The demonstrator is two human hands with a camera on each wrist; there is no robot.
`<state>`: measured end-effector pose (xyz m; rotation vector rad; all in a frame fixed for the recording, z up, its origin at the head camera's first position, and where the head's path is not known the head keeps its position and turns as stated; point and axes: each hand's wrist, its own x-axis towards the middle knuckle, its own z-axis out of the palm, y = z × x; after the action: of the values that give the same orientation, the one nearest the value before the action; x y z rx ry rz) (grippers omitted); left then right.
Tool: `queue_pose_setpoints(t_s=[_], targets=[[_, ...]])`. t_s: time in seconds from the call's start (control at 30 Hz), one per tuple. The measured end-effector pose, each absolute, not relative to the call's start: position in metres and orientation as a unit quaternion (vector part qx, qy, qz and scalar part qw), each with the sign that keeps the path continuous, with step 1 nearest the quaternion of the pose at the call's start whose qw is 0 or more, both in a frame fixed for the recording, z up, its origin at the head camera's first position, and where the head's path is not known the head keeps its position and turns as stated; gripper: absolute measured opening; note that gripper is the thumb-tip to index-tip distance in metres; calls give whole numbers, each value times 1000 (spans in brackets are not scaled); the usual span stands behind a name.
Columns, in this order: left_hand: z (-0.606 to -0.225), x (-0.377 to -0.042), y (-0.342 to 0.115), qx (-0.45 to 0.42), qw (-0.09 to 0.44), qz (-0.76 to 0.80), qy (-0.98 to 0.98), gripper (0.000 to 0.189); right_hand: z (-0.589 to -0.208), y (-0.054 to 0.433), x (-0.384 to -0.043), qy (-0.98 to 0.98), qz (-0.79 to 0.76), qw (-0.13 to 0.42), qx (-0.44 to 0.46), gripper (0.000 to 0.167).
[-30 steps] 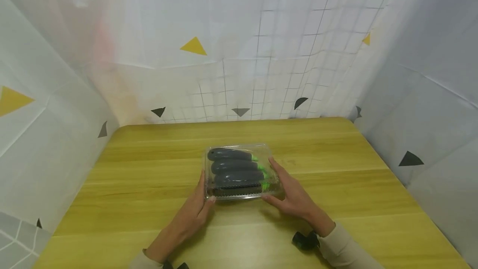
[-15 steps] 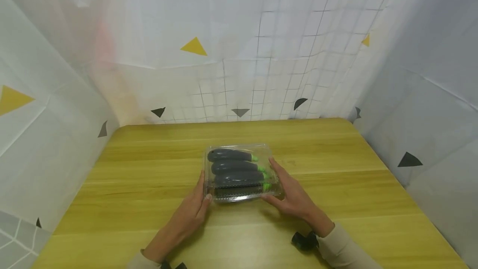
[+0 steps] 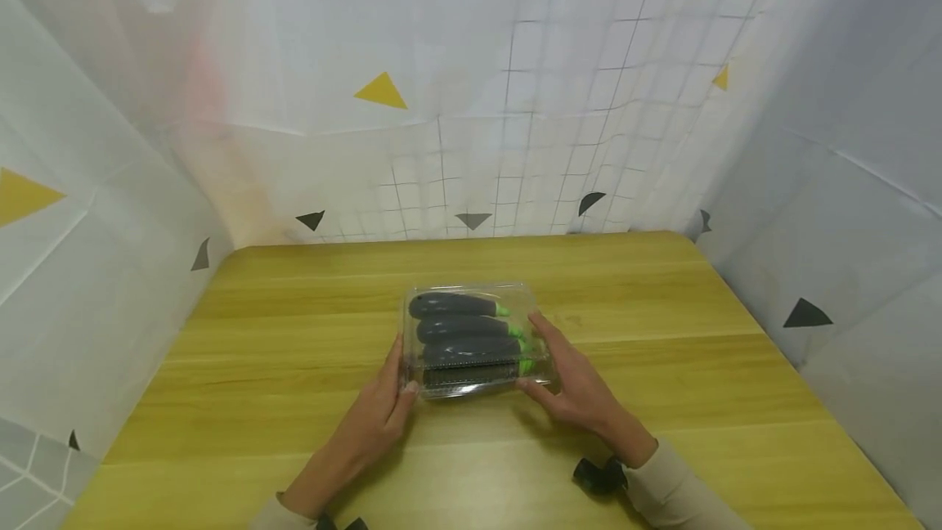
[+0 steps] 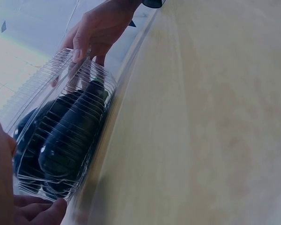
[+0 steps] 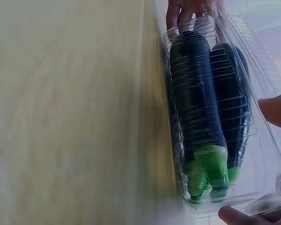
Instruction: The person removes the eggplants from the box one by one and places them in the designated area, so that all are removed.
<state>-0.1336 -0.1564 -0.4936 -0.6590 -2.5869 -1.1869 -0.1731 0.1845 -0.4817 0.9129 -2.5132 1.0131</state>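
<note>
A clear plastic clamshell box (image 3: 518, 294) sits mid-table in the head view, its lid down. Through it show several dark eggplants (image 3: 462, 329) lying side by side, their green stem ends (image 5: 211, 161) pointing right. My left hand (image 3: 368, 424) grips the box's left side, thumb at the near corner. On the opposite side my right hand (image 3: 585, 391) holds it, thumb at the near right corner and fingers along the side. The ribbed wall (image 4: 96, 77) of the box shows close up in the left wrist view. Fingertips behind the box are partly hidden.
The wood-grain table (image 3: 294, 293) reaches back to a white cloth screen (image 3: 294, 162) with yellow and dark shapes. Similar cloth (image 3: 868, 211) hangs along both sides. A black wrist device (image 3: 599, 477) sits below my right hand.
My left thumb has slid slightly left at the near corner, and the box's near edge has shifted slightly toward me. My right hand stays nearly still.
</note>
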Motion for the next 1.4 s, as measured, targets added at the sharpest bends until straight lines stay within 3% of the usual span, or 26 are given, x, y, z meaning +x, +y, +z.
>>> queue_pose_setpoints(t_s=[0.7,1.0,1.27,1.4], targets=[[-493,-133,-155,-233,109,-429,-866,79,-482,184,-171,-871,336,153,325,80],[-492,-133,-154,-228,114,-431,-866,79,-483,184,-171,-862,312,200,347,71],[-490,-133,-154,-204,111,-441,-867,79,-482,190,-174,-864,319,216,324,79],[-485,-134,-158,-186,119,-420,-880,76,-479,191,-179,-857,319,237,328,74]])
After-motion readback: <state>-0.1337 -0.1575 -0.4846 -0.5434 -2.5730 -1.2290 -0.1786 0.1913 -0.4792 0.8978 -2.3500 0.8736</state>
